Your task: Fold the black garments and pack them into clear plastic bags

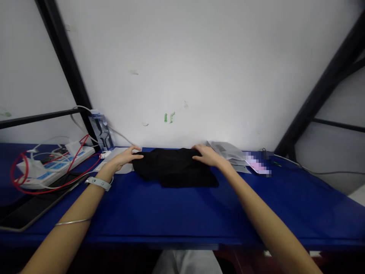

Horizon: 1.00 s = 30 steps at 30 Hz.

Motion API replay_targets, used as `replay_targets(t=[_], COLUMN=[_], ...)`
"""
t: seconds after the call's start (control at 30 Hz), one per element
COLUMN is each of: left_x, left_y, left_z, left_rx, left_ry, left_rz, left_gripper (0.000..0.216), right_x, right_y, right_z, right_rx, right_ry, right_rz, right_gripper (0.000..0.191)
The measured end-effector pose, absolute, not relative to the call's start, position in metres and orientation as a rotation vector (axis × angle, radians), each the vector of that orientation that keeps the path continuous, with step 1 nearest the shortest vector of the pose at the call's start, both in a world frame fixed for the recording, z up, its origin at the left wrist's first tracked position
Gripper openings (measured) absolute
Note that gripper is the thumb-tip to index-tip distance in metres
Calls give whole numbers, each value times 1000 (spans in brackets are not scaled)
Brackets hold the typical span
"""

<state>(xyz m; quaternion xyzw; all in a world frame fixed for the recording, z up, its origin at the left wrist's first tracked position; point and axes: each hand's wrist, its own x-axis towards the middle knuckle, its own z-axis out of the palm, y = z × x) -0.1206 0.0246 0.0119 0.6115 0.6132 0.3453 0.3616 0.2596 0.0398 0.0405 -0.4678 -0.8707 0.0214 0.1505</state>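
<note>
one black cloth (pixel 173 171) lying on the blue desk (pixel 171 217), with the left hand (pixel 122 158) at its left end and the right hand (pixel 209 155) on its back right part, both loosely spread. power strip (pixel 59 166) sits off to the cloth's left, translucent packaging (pixel 228 149) near its right.

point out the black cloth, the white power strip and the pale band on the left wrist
Black cloth (pixel 177 168): head view, middle of its dark surface
White power strip (pixel 57 166): head view, blue socket area
Pale band (pixel 98 183): head view, middle of the strap
</note>
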Motion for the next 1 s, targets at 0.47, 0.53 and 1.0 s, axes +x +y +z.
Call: replay_targets(t=[0.47,0.53,1.0], left_x=[17,37,-2], left_y=[30,29,38], left_z=[64,60,17], left_rx=[1770,1752,2123], left_ry=[1461,1310,1972], left_rz=[1035,967,449], left_gripper=[59,55,55], right_x=[190,210,236], right_y=[17,22,15], right_z=[-5,0,9], right_rx=[-903,-1113,-1186], right_ry=[-2282,-1926,-1869], right_rz=[424,403,148], right_gripper=[28,31,27])
